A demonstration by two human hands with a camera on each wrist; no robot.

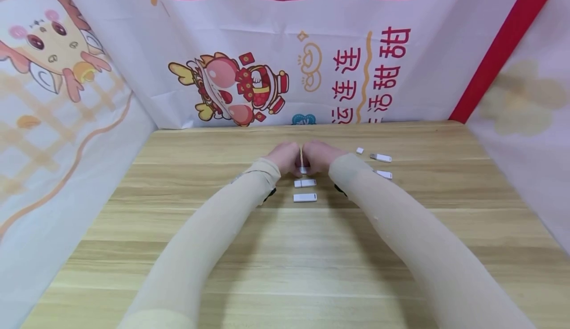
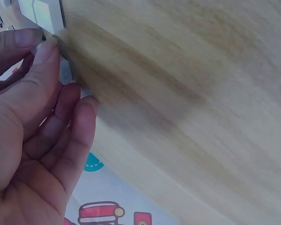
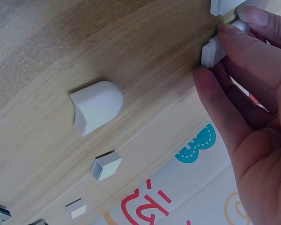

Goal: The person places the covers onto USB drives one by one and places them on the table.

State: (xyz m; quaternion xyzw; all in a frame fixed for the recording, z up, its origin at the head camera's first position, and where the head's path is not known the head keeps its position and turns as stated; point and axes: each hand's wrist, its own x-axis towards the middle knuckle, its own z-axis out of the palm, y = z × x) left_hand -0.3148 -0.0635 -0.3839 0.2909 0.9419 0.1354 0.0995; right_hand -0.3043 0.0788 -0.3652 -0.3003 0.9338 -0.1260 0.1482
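Note:
At the middle of the table my left hand (image 1: 286,157) and right hand (image 1: 321,155) meet over a small white USB stick (image 1: 303,170). In the right wrist view the right hand (image 3: 257,89) pinches this USB stick (image 3: 215,52) near one end; a fingertip from the other hand touches its far end. The left hand (image 2: 42,112) has its fingertips pinched together at the other end, where fingers cover most of the stick. Two more white USB sticks, one nearer (image 1: 305,198) and one farther (image 1: 305,183), lie just this side of the hands.
Right of the right arm lie a loose white cap (image 1: 359,150), a USB stick with its metal plug bare (image 1: 381,158) and another stick (image 1: 384,174), partly behind the sleeve. A rounded white piece (image 3: 97,108) lies beside the right hand. A printed cloth (image 1: 267,32) hangs behind the wooden table (image 1: 285,269).

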